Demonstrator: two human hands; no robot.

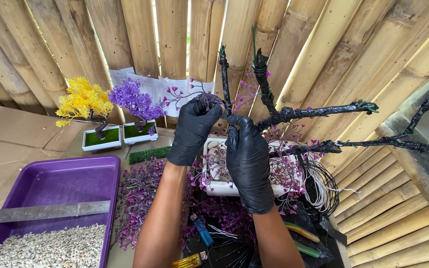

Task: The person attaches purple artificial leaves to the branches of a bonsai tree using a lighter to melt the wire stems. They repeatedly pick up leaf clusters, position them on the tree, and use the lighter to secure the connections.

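Both gloved hands meet at 12 o'clock: left hand [193, 130] fingers pinch a purple sprig [207, 99] against the black-wrapped, knobbly tree [284, 115]; right hand [248, 161] curls around its trunk, hiding the white pot [218, 186].

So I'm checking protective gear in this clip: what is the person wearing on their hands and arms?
Both the left hand and the right hand are in snug, glossy black disposable-type gloves that end at the wrist. Above the cuffs the forearms are bare: no sleeves, watch or bands show in the head view.
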